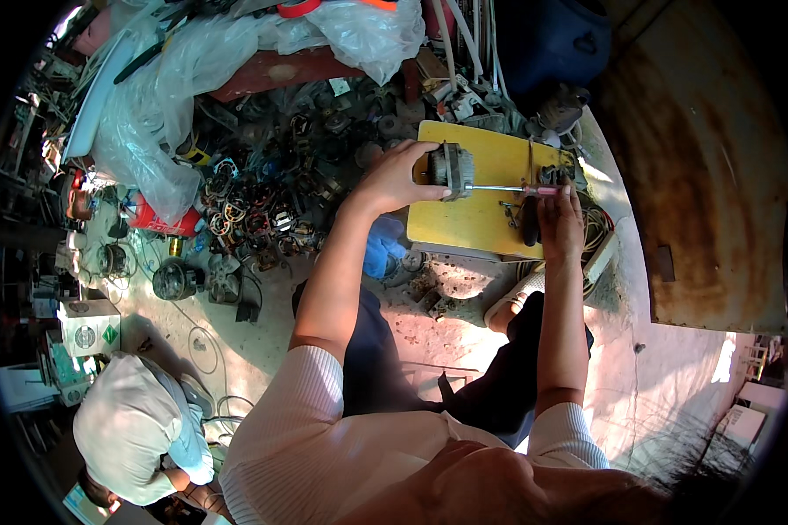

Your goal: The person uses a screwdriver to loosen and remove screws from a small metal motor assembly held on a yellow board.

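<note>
On a yellow board (477,229) in front of me, my left hand (389,182) grips a small grey electric motor (452,170), thumb on the near side and fingers on the far side. My right hand (564,226) is closed around the pinkish-red handle of a screwdriver (499,188). The screwdriver's metal shaft lies level and points left, its tip at the motor's right side; the exact contact point is too small to make out. Beside my right hand a dark-handled tool (531,220) rests on the board, with a few small metal pieces (509,210) next to it.
Heaped motor parts and wires (276,197) spread left of the board. Clear plastic sheeting (210,66) drapes over the far left. A blue barrel (552,44) and a rusty metal sheet (709,166) stand to the right. Another person (136,424) crouches at lower left.
</note>
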`<state>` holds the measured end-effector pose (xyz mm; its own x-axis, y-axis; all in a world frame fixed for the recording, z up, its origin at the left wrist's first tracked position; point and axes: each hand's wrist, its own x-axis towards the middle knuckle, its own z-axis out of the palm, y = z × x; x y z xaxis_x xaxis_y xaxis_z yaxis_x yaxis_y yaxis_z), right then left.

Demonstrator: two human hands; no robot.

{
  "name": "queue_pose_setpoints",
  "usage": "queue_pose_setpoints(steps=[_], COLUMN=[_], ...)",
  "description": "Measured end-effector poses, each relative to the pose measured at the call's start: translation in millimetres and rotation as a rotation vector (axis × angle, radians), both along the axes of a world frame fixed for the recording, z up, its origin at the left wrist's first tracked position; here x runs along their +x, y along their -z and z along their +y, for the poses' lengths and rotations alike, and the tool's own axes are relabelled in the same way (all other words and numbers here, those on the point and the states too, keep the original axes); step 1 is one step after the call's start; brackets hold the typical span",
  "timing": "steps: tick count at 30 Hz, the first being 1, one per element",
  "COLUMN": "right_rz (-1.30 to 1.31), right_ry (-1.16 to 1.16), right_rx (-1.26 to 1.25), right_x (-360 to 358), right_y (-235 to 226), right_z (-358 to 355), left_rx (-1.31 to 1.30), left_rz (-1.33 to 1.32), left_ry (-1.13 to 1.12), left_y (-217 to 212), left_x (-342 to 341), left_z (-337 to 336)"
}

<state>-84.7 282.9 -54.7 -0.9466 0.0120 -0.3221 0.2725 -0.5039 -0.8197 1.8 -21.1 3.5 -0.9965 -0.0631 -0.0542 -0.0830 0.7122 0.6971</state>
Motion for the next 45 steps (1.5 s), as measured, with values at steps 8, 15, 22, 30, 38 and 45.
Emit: queue_pose_setpoints(steps=[8,15,22,30,38,45], right_rz=[-0.002,0.068,-0.015,0.024,0.043,0.057], right_ry=[-0.027,-0.037,0.017,0.012,0.021,0.019], right_rx=[-0.066,-0.091,-0.026,-0.050,-0.177,-0.203], right_x=[0,-3,-1,1,-2,-4], right_y=[6,14,3,4,13,16], right_z=[-1,4,-1,-2,3,3], left_rx=[-0.065,-0.046,-0.007,-0.078,-0.058,0.004], left_rz=[0.030,0.019,-0.016,0.029,0.028,-0.004], left_ry=[-0.006,-0.002,0.004,-0.004,0.009,0.050], left_y=[1,1,2,4,2,5], left_x=[1,0,-1,0,-1,-1], left_z=[1,1,-1,0,-1,-6])
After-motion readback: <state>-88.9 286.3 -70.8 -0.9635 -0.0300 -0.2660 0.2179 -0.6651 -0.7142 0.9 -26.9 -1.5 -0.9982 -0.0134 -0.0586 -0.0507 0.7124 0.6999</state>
